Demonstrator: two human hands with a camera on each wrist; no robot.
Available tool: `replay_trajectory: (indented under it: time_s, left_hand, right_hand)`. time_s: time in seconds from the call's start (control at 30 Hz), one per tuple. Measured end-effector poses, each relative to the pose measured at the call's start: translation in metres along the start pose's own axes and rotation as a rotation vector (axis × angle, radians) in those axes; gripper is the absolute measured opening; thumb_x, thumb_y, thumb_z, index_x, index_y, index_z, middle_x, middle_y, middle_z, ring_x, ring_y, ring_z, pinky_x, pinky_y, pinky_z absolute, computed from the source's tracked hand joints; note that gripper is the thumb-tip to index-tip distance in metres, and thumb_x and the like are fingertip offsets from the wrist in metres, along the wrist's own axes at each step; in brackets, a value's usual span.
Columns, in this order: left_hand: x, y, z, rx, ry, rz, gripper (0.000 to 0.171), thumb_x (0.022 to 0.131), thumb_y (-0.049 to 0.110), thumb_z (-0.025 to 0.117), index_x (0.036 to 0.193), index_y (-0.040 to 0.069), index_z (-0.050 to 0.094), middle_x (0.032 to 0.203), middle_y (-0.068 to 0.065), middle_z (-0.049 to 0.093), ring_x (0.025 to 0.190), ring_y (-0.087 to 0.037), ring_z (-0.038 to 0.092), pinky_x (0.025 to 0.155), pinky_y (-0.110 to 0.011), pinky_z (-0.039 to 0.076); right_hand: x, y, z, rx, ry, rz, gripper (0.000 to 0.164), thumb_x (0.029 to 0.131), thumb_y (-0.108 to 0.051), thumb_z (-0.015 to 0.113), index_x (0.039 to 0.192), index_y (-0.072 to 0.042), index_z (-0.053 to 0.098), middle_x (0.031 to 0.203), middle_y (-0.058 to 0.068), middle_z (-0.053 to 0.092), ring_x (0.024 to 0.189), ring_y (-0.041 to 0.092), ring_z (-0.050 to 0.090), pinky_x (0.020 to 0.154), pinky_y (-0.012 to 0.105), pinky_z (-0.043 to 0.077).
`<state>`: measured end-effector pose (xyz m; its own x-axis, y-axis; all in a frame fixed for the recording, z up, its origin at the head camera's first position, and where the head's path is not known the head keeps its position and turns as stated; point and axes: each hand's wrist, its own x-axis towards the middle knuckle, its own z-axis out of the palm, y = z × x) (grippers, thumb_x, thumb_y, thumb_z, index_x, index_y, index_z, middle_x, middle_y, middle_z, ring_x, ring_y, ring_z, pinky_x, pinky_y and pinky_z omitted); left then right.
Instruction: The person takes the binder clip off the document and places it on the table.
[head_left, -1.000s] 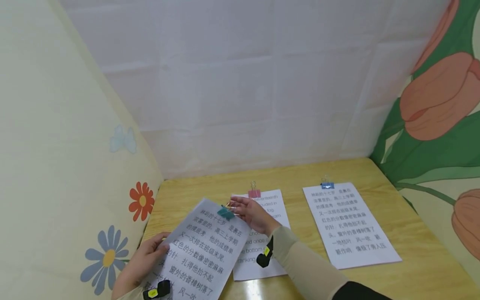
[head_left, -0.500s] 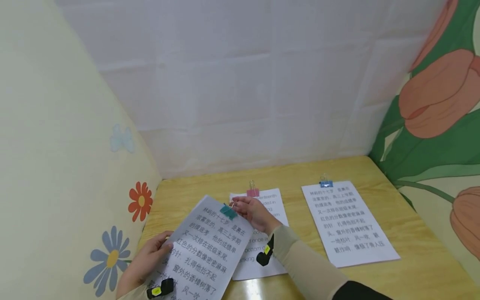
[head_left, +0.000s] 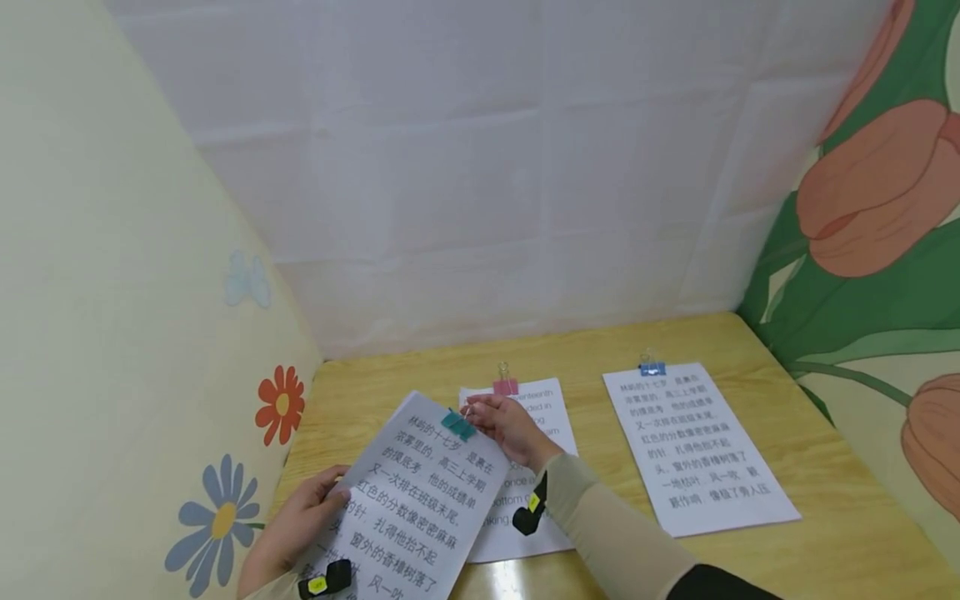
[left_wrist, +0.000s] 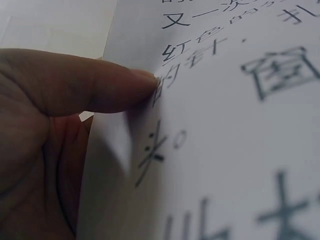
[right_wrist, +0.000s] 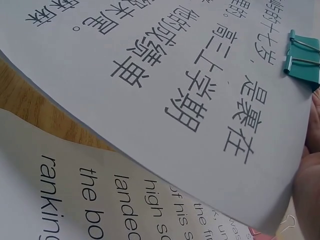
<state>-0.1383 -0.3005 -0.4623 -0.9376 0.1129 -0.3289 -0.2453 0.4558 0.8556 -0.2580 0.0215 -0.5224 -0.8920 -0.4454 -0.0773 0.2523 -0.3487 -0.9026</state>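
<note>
A stack of printed paper (head_left: pixel 420 500) is held up at a slant above the table, covered in Chinese text. Its left edge is pinched by my left hand (head_left: pixel 296 521), thumb (left_wrist: pixel 115 87) pressed flat on the front and the other fingers behind. A teal binder clip (head_left: pixel 457 424) sits on the stack's top edge. My right hand (head_left: pixel 513 429) pinches the clip's wire handles between thumb and fingertips; in the right wrist view, the clip (right_wrist: pixel 303 57) bites the paper's edge, with part of that hand behind the sheet.
Partly under the held stack lies an English-text stack (head_left: pixel 528 542) with a pink binder clip (head_left: pixel 506 387). To the right, another Chinese-text stack (head_left: pixel 701 450) carries a blue binder clip (head_left: pixel 652 368). Walls border the wooden table (head_left: pixel 375 371) at the back and both sides.
The held stack and left hand have shifted slightly right. The teal clip has moved a little right with the paper, and the right fingers have drawn in on its handles.
</note>
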Motion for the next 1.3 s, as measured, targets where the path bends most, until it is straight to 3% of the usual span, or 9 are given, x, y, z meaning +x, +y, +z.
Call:
replay_trajectory:
  time_s: [0.17, 0.5, 0.73, 0.9, 1.1, 1.3]
  left_hand:
    - [0.000, 0.001, 0.001, 0.002, -0.004, 0.004, 0.035, 0.107, 0.008, 0.047, 0.139, -0.004, 0.053, 0.099, -0.012, 0.069, 0.075, -0.031, 0.069, 0.065, -0.040, 0.058]
    - [-0.001, -0.003, 0.003, 0.023, 0.051, -0.048, 0.032, 0.107, 0.007, 0.048, 0.136, -0.002, 0.056, 0.097, -0.011, 0.068, 0.075, -0.031, 0.068, 0.065, -0.041, 0.059]
    - [-0.002, -0.011, 0.000, 0.042, 0.030, -0.043, 0.031, 0.106, 0.006, 0.048, 0.135, -0.002, 0.056, 0.098, -0.010, 0.067, 0.077, -0.029, 0.067, 0.067, -0.039, 0.057]
    - [-0.002, -0.013, 0.001, 0.047, 0.064, -0.074, 0.029, 0.106, 0.006, 0.048, 0.133, -0.001, 0.057, 0.098, -0.010, 0.067, 0.077, -0.029, 0.066, 0.068, -0.039, 0.056]
    - [0.002, -0.019, 0.001, 0.037, 0.054, -0.056, 0.029, 0.106, 0.005, 0.047, 0.132, -0.002, 0.056, 0.097, -0.011, 0.067, 0.076, -0.029, 0.067, 0.065, -0.037, 0.055]
    - [0.006, -0.025, 0.002, 0.020, 0.168, -0.080, 0.034, 0.105, 0.006, 0.047, 0.138, 0.000, 0.054, 0.098, -0.010, 0.068, 0.076, -0.027, 0.066, 0.064, -0.034, 0.054]
  right_hand:
    - [-0.001, 0.001, 0.000, -0.010, 0.007, -0.011, 0.046, 0.106, -0.013, 0.056, 0.141, 0.014, 0.045, 0.128, 0.024, 0.064, 0.100, 0.014, 0.068, 0.093, 0.029, 0.054]
    - [-0.002, 0.002, 0.003, -0.001, 0.030, -0.073, 0.041, 0.106, -0.009, 0.054, 0.135, 0.019, 0.045, 0.110, 0.004, 0.069, 0.099, 0.012, 0.068, 0.094, 0.028, 0.054]
    - [-0.002, -0.001, 0.002, 0.020, 0.062, -0.113, 0.036, 0.107, -0.007, 0.051, 0.133, 0.017, 0.046, 0.111, 0.004, 0.067, 0.101, 0.012, 0.067, 0.097, 0.029, 0.053]
    - [0.004, 0.000, -0.003, 0.035, 0.084, -0.131, 0.032, 0.108, -0.008, 0.051, 0.132, 0.013, 0.048, 0.114, 0.006, 0.066, 0.101, 0.012, 0.066, 0.096, 0.029, 0.054]
    - [0.008, 0.005, -0.008, 0.068, 0.119, -0.121, 0.031, 0.110, -0.011, 0.048, 0.133, 0.010, 0.049, 0.116, 0.008, 0.065, 0.104, 0.015, 0.067, 0.098, 0.032, 0.053]
    - [0.005, 0.004, -0.009, 0.086, 0.178, -0.113, 0.037, 0.110, -0.015, 0.049, 0.136, 0.011, 0.047, 0.119, 0.010, 0.064, 0.105, 0.016, 0.067, 0.100, 0.035, 0.052]
